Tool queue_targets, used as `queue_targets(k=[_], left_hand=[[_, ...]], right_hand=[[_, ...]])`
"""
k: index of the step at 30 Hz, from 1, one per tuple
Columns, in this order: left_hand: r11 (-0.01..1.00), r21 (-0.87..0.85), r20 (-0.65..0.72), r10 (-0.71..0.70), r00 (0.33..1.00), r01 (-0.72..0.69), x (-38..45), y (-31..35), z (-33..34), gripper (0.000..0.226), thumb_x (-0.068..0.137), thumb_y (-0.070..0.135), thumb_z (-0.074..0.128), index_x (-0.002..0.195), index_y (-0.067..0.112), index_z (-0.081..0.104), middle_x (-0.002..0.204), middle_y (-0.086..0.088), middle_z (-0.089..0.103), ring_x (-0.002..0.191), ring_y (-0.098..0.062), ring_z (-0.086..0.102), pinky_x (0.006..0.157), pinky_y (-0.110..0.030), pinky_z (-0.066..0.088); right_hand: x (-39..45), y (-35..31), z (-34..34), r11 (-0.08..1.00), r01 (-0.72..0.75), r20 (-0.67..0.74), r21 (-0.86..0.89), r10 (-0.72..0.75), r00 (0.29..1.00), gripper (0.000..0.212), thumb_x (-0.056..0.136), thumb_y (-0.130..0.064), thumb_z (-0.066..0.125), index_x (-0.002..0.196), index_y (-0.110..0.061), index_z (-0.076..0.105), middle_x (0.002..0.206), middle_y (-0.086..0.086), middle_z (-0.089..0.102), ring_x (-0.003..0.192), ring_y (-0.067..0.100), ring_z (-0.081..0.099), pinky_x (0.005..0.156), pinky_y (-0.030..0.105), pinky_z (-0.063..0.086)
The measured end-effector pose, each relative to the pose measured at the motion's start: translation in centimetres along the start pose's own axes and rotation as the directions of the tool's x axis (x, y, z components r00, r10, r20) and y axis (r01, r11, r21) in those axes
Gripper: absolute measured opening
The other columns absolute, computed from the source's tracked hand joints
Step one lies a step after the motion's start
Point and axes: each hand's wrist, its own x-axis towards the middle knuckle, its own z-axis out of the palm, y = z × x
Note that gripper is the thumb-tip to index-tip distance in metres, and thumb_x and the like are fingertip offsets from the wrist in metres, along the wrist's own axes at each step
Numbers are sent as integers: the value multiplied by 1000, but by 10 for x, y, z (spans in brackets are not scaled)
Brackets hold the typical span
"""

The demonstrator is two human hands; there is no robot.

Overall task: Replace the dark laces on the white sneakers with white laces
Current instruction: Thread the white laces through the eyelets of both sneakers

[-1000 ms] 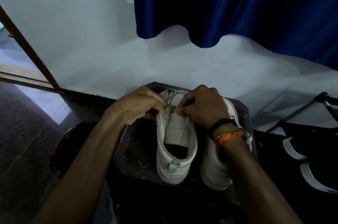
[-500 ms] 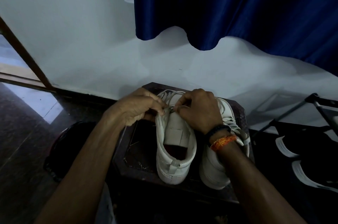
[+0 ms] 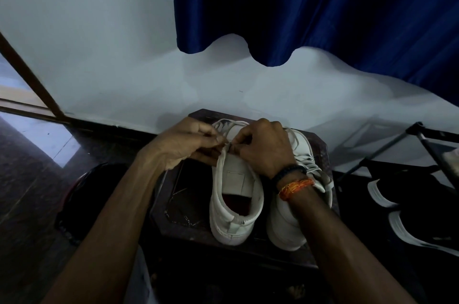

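lace end: too small to tell, pinched between the left hand (image 3: 188, 145) and right hand (image 3: 263, 147) at 12 o'clock of the left sneaker (image 3: 236, 199); colour unclear in the dim light.
left sneaker toe: hidden behind both hands.
right sneaker (image 3: 293, 224): inner side and opening covered by the right wrist and forearm.
stool (image 3: 173, 204): near edge lost in darkness at 6 o'clock.
dark shoes (image 3: 407, 219): at 3 o'clock, cut off by the frame's edge, perhaps a pair.
dark round object (image 3: 82, 194): at 9 o'clock, too dark to identify.
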Motion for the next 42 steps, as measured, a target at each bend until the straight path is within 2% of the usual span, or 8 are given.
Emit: queue_targets(k=[10,15,18,21,26,30,37,42], left_hand=[[960,238,-71,168,983,-147,6,-4,-4,18,95,-5,59,84,8,64,83,-10,67,77,-19,66,60,-25,55],[931,-238,-190,234,953,-276,-2,8,-27,20,99,-1,48,84,10,53,107,-21,73,86,-24,70,71,-29,59],[736,-572,-265,251,931,-362,-5,9,-49,17,100,4,46,87,11,53,114,-25,71,109,-36,69,87,-46,59],[478,-749,-417,198,887,-458,-8,6,-73,21,100,3,47,82,8,56,87,-13,72,87,-26,73,84,-45,60],[914,-55,-458,335,824,-402,-12,4,-68,11,93,9,61,85,15,64,73,0,61,57,-8,50,46,-15,35],[771,546,52,360,932,-328,-4,3,-30,19,82,32,82,93,20,72,91,7,74,85,-6,70,77,-27,56],[707,678,54,226,973,-201,5,-3,-16,28,73,44,87,88,25,74,84,10,74,78,-4,68,72,-22,54],[697,677,83,248,965,-237,6,-3,-12,20,80,34,84,85,18,73,80,5,72,74,-9,66,66,-19,47]], right_hand=[[-1,6,-5,999,3,5,-40,-3,1000,20,74,-26,83,91,-30,76,91,-7,73,97,18,64,82,31,52],[-1,11,-10,999,16,38,-46,-14,999,18,70,-31,85,84,-31,74,90,-4,71,101,22,61,86,35,53],[-3,13,-16,999,6,55,-35,-4,998,19,73,-27,81,90,-31,75,90,-5,68,108,19,54,85,29,48],[-3,14,-23,999,34,65,-6,-34,997,22,73,-21,81,92,-31,77,81,-10,62,104,22,57,85,31,51],[2,15,-28,995,81,83,55,-86,993,29,72,-19,82,96,-33,76,81,-12,66,97,22,60,85,38,54],[6,12,-38,989,70,159,129,-90,983,34,77,-12,73,101,-37,75,85,-13,72,90,9,65,85,32,55],[31,16,-30,997,32,24,73,-34,999,22,87,-16,62,93,-32,77,99,-8,75,99,17,67,92,34,54],[59,9,-5,990,136,274,-31,-123,954,33,93,-33,64,125,-24,69,127,2,66,117,23,59,101,33,45]])
